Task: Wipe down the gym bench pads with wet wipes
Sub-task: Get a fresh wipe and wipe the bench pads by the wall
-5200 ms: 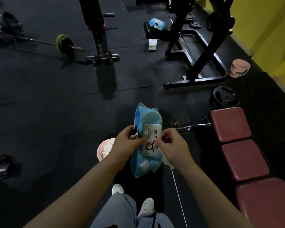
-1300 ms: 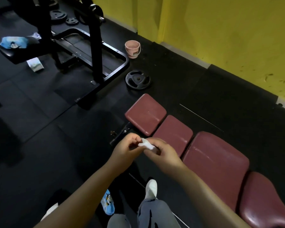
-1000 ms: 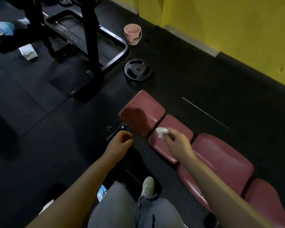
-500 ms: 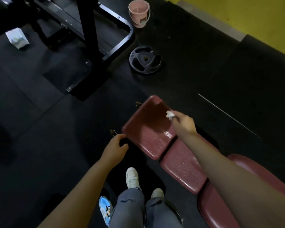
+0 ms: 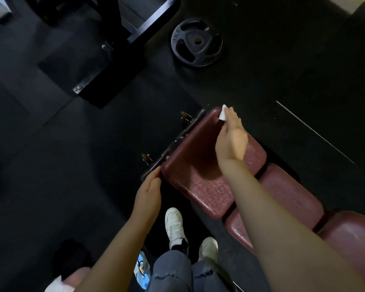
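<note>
One view only, the head camera, looking steeply down.

Landmark: the end pad [image 5: 200,165], the maroon cushion at the far end of the gym bench. Two further maroon pads follow it toward the lower right of the frame: the middle pad [image 5: 287,197] and the third pad [image 5: 354,239].

Right hand [image 5: 232,140]: reaches across the end pad to its far corner. Its grip is narrow, the fingers pinching a small bunched wet wipe [image 5: 222,112] that sits at that far corner, at or just over the pad edge. Whether the wipe presses flat on the vinyl cannot be told.

Left hand [image 5: 149,194]: lies at the near-left corner of the end pad, beside the black metal bracket [image 5: 173,144] that runs along the pad's left edge. Fingers are extended and hold nothing; the hand appears to steady the pad.

Other items: a black weight plate [image 5: 197,42] lies on the floor well beyond the end pad. A blue wipes packet [image 5: 142,268] lies on the floor near the person's shoes, on the near side of the pad.

Step in hand, by judgement: wiping of the end pad has begun at its far corner; part of the surface glistens.

Next move, by judgement: draw the wipe back toward the near edge in overlapping passes, keeping it flat under the fingers, then proceed to the middle pad and the third pad.
</note>
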Motion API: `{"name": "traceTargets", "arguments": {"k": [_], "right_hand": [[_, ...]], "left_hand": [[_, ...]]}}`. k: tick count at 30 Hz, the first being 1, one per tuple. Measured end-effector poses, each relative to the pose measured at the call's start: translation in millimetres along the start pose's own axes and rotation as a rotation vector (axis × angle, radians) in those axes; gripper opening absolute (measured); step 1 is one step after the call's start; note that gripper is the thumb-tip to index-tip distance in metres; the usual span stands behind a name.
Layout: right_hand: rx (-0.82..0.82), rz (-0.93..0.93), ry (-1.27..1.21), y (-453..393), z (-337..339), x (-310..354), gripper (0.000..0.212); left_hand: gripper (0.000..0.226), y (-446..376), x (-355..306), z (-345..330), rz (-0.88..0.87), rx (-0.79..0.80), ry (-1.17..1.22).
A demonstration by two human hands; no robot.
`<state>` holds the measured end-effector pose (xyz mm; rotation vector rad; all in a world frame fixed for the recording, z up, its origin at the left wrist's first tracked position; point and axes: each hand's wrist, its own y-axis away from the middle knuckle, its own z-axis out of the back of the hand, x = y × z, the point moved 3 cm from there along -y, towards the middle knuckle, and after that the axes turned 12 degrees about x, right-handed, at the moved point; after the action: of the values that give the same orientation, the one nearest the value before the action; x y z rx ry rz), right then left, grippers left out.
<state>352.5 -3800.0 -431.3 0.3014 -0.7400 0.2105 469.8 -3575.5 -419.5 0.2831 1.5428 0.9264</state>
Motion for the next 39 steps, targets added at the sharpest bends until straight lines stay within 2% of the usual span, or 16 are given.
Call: {"name": "traceTargets", "arguments": {"k": [4, 7, 11, 14, 17, 19, 21, 24, 26, 27, 28, 31, 33, 35, 37, 39], "right_hand": [[-0.003, 0.234, 0.073, 29.9, -5.7, 5.0, 0.035], [0.25, 0.815, 0.173, 99.0, -48.1, 26.2, 0.034], [0.493, 1.177, 0.233, 110.0, -56.7, 21.2, 0.041], [0.344, 1.003, 0.239, 40.2, -22.1, 11.2, 0.039], [0.105, 0.338, 0.249, -23.2, 19.3, -12.7, 0.041], [-0.001, 0.134, 0.209, -10.2, 13.9, -14.3, 0.043], [0.057, 0.303, 0.125, 30.9, -4.5, 2.6, 0.035], [0.564, 0.811, 0.14, 107.8, -31.4, 21.5, 0.031], [0.754, 1.157, 0.287, 117.0, -30.2, 12.5, 0.037], [0.785, 1.21, 0.332, 106.4, -25.8, 5.1, 0.041], [0.828, 1.085, 0.246, 90.3, -16.8, 4.1, 0.041], [0.403, 0.616, 0.081, 27.0, 17.3, -8.4, 0.027], [0.174, 0.273, 0.123, 5.6, 31.2, -22.7, 0.034], [0.028, 0.098, 0.153, 14.7, 27.1, -23.0, 0.042], [0.039, 0.288, 0.094, 44.9, 11.1, -7.9, 0.035], [0.25, 0.667, 0.125, 95.6, -14.8, 13.8, 0.033]], "left_hand": [[0.046, -2.3, 0.6, -2.6, -0.028, 0.019, 0.061], [0.041, -2.9, -2.1, -3.5, -0.014, 0.015, 0.143], [0.042, -0.6, -8.3, 3.9, 0.015, 0.14, 0.248], [0.044, -4.6, -4.5, 9.8, 0.043, 0.137, 0.254], [0.046, -8.2, 1.7, 11.4, 0.056, 0.138, 0.22], [0.046, -7.8, 2.2, 9.7, 0.055, 0.145, 0.219], [0.045, -4.8, 1.0, 6.6, 0.037, 0.139, 0.225], [0.039, -1.4, -0.2, 5.1, 0.029, 0.11, 0.238], [0.038, -0.1, -2.2, 5.0, -0.005, 0.108, 0.241], [0.038, 0.5, -1.6, 6.0, -0.002, 0.1, 0.266], [0.039, 0.4, 0.1, 7.3, 0.007, 0.083, 0.278], [0.043, -1.1, 5.7, 10.0, 0.006, 0.054, 0.228], [0.046, -1.6, 6.1, 7.4, -0.005, 0.047, 0.16], [0.046, -0.6, 5.3, 3.7, -0.016, 0.032, 0.094], [0.05, 1.5, 3.4, 0.9, -0.047, 0.012, 0.02], [0.057, 2.7, 0.7, 0.0, -0.082, -0.003, -0.082]]}}
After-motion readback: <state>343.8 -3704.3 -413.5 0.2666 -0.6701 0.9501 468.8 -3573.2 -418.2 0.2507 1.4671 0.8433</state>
